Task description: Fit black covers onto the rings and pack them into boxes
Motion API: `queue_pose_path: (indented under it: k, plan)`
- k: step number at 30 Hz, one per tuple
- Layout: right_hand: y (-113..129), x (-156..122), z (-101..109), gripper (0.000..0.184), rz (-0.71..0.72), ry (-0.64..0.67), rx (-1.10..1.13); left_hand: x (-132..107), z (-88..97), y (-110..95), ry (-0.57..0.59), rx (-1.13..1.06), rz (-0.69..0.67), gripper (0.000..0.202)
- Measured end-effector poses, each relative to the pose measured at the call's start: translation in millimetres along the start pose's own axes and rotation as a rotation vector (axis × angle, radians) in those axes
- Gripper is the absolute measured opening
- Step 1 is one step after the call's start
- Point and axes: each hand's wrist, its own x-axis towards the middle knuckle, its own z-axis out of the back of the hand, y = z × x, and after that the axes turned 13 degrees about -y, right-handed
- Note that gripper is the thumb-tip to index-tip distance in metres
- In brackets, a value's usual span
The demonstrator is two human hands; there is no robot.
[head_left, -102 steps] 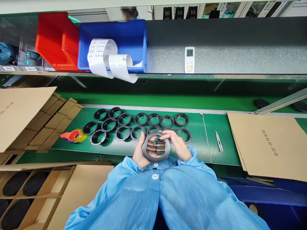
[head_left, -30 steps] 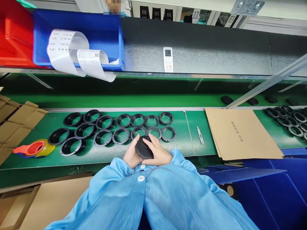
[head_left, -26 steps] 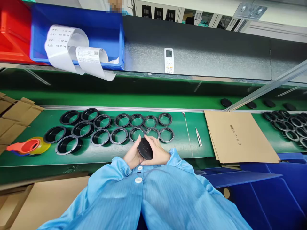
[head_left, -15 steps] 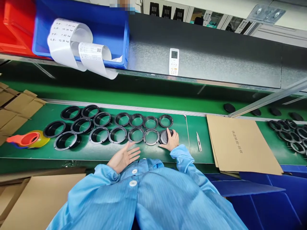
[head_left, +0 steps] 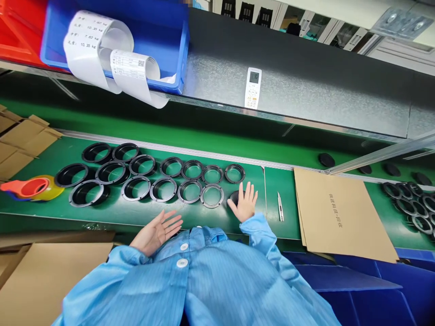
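Observation:
My right hand [head_left: 246,204] is open with its fingers spread, over a black round disc [head_left: 234,196] on the green bench. The hand hides part of the disc, and I cannot tell whether they touch. Just left of it lies a black flanged ring [head_left: 212,206], one of several in rows; another black ring [head_left: 234,182] sits behind the disc. My left hand [head_left: 158,233] is open and holds nothing, palm turned up and fingers apart, near the bench's front edge.
A utility knife [head_left: 280,207] and cardboard sheets [head_left: 346,217] lie to the right, with more rings [head_left: 421,222] beyond. A tape dispenser [head_left: 30,188] is at far left. Overhead, the shelf [head_left: 217,59] carries a blue bin [head_left: 185,54], label rolls and a remote control [head_left: 253,88].
My right hand has loosened from around the black disc, its fingers now spread and raised. My left hand has moved left and toward me. The view has shifted slightly.

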Motion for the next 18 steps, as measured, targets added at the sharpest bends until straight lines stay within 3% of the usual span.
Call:
queue_pose_path:
  k: [3,7,11,13,15,16,18]
  plan:
    - [9,0,-8,0.081,-0.014,-0.032,-0.005,3,1.6,3,-0.012,0.003,0.023,0.056]
    - [8,5,-18,0.089,-0.038,0.098,-0.090,11,-1.7,4,0.027,-0.019,0.022,0.051]
    - [-4,-11,1,0.095,0.074,0.150,-0.074,6,6.4,21,0.041,-0.053,-0.042,0.043]
    - [-12,-21,9,0.090,0.127,0.064,-0.025,-2,13.5,36,0.057,-0.021,-0.104,0.041]
    - [-11,-19,6,0.094,0.175,-0.151,0.058,-3,20.1,49,0.019,-0.010,-0.188,0.041]
    - [-2,-15,2,0.096,0.195,-0.256,0.124,-2,24.0,52,-0.015,-0.043,-0.220,0.042]
    - [36,-8,-1,0.104,0.313,-0.309,0.253,3,33.6,55,-0.066,-0.086,-0.271,0.047]
